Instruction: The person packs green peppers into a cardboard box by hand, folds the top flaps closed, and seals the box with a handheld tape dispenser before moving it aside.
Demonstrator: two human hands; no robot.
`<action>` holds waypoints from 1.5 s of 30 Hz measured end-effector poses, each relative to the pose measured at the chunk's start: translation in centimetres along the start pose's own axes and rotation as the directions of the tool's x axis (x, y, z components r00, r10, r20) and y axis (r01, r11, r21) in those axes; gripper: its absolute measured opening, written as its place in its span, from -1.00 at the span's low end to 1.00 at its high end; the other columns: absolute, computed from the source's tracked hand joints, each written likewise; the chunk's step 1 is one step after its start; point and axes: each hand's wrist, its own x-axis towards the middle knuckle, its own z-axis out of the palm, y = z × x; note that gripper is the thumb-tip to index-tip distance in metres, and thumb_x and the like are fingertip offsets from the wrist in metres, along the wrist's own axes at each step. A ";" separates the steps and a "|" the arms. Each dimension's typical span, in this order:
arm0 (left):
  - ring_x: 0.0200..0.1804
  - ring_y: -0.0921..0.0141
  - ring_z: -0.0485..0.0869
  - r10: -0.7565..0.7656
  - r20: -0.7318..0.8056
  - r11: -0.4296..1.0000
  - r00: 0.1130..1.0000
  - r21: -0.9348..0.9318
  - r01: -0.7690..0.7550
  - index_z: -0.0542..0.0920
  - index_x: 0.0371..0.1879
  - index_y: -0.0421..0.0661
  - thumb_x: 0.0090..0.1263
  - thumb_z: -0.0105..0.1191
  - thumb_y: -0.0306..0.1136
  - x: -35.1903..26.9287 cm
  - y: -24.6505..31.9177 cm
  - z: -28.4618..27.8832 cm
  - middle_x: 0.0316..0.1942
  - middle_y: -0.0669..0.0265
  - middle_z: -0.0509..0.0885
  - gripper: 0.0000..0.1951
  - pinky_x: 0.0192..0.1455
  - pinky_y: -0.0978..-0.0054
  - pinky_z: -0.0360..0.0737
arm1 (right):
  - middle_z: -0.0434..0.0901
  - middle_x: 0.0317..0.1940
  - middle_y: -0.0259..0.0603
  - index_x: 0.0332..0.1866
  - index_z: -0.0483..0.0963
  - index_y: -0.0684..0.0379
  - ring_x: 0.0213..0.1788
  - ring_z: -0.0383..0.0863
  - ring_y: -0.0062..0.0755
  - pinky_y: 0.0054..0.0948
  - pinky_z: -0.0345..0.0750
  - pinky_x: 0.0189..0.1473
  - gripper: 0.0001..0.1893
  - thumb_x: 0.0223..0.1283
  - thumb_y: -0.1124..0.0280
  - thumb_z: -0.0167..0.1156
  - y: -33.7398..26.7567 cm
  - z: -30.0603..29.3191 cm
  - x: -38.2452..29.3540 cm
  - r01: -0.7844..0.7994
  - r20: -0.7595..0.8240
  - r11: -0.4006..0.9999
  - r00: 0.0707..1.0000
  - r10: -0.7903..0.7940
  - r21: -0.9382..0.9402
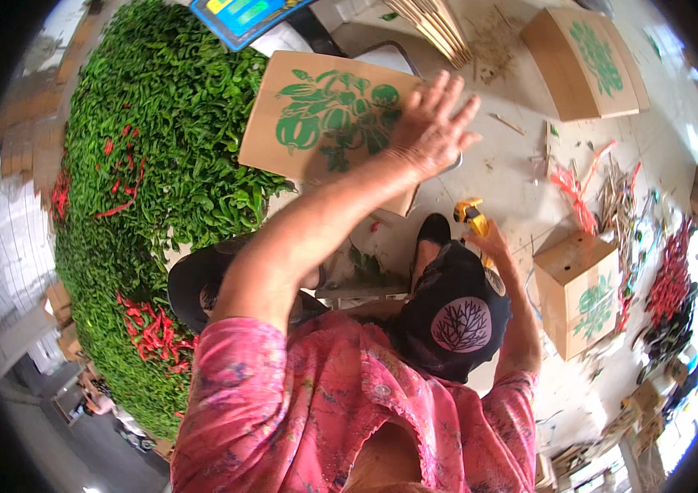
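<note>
A cardboard carton (256,135) printed with green vegetables lies before me. My left hand (435,126) is over its right edge, palm down with fingers spread; whether it presses on the board is hard to tell. My left arm crosses above the carton's near side. By my right knee, my right hand (493,240) grips a yellow hand-held tool (477,220) with a dark end, which looks like a tape dispenser. A metal rim shows under the carton at its right and far edges.
A large heap of green peppers (201,111) with red peppers (154,330) fills the left side. Beyond the carton is a blue panel (244,18) beside a black post. Flattened cardboard (429,28), a far carton (570,68), a nearer carton (577,289) and red plastic strips (580,197) lie rightward.
</note>
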 end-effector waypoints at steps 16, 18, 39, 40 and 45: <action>0.56 0.16 0.33 -0.577 0.651 0.003 0.494 -0.603 0.798 0.23 0.60 -0.07 0.54 -0.23 0.42 -7.4 -23.9 -9.2 0.58 0.07 0.29 -0.11 0.59 0.17 0.27 | -0.11 0.68 0.07 0.69 -0.28 0.30 0.67 -0.04 -0.15 -0.33 -0.01 0.62 -0.11 0.62 -0.10 -0.09 -28.2 -2.1 -0.9 0.513 -0.391 0.470 0.857 -0.337 0.718; 0.52 0.18 0.37 -0.450 0.778 -0.281 0.437 -0.589 0.758 0.25 0.60 -0.04 0.50 -0.23 0.48 -9.5 -25.8 -8.6 0.55 0.12 0.35 -0.08 0.55 0.12 0.33 | -0.07 0.67 0.04 0.69 -0.26 0.30 0.65 -0.01 -0.20 -0.34 0.01 0.62 -0.12 0.62 -0.07 -0.05 -30.8 -2.2 -2.5 0.401 -0.356 0.149 0.898 -0.256 0.904; 0.39 0.28 0.46 -0.432 0.801 -0.621 0.415 -0.598 0.507 0.30 0.54 -0.06 0.62 -0.16 0.25 -14.2 -25.9 1.3 0.43 0.23 0.46 -0.27 0.39 0.16 0.51 | 0.57 0.09 0.13 0.14 0.46 0.34 0.19 0.55 0.05 -0.10 0.46 0.26 -0.13 0.12 -0.38 0.28 -22.0 2.2 3.9 -0.140 -0.201 0.568 0.845 0.495 0.811; 0.39 0.28 0.45 -0.428 0.798 -0.618 0.424 -0.601 0.507 0.30 0.54 -0.06 0.62 -0.16 0.24 -13.6 -25.1 1.3 0.43 0.23 0.46 -0.28 0.39 0.17 0.51 | 0.59 0.10 0.18 0.15 0.46 0.37 0.19 0.57 0.03 -0.14 0.48 0.25 -0.11 0.14 -0.39 0.27 -20.4 2.6 3.3 -0.231 -0.099 0.512 0.838 0.537 0.827; 0.40 0.29 0.45 -0.359 0.795 -0.608 0.489 -0.596 0.525 0.29 0.54 -0.07 0.63 -0.15 0.20 -9.5 -19.5 1.0 0.43 0.23 0.46 -0.30 0.38 0.19 0.51 | 0.72 0.03 0.01 0.19 0.61 0.29 0.09 0.66 -0.13 -0.23 0.53 0.18 -0.10 0.32 -0.48 -0.04 -12.6 3.5 1.3 -0.105 0.039 0.294 0.974 0.222 0.950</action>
